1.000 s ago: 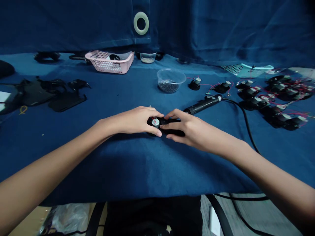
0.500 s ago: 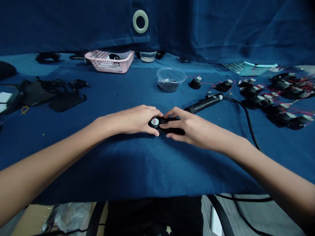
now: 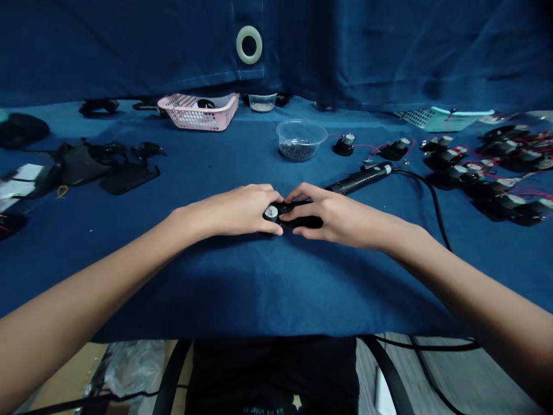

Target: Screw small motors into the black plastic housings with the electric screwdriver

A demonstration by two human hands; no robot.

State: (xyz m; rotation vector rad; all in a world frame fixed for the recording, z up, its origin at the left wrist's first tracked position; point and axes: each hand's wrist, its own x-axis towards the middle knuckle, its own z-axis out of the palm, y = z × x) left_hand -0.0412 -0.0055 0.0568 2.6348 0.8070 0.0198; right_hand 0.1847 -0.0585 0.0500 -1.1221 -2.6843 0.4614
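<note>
In the middle of the blue-covered table, my left hand (image 3: 239, 210) is closed round a black plastic part that bears a small motor (image 3: 271, 212) with a pale round end and a bit of red wire. My right hand (image 3: 330, 216) grips the right side of this black part (image 3: 310, 221), its fingers bent over and along it. The fingertips of both hands nearly meet. Much of the part is hidden under the fingers. Just behind my right hand lies a black electric screwdriver (image 3: 360, 178) with a cord.
A clear bowl of small dark screws (image 3: 298, 151) stands behind my hands. At the right lie several black parts with motors and red wires (image 3: 492, 190). Black plastic pieces (image 3: 82, 164) lie at the left. A pink basket (image 3: 199, 118) and a teal basket (image 3: 453, 122) stand at the back.
The view has shifted slightly, showing more of the left side. Both hands keep their grip on the black part, with barely any movement of the fingers.
</note>
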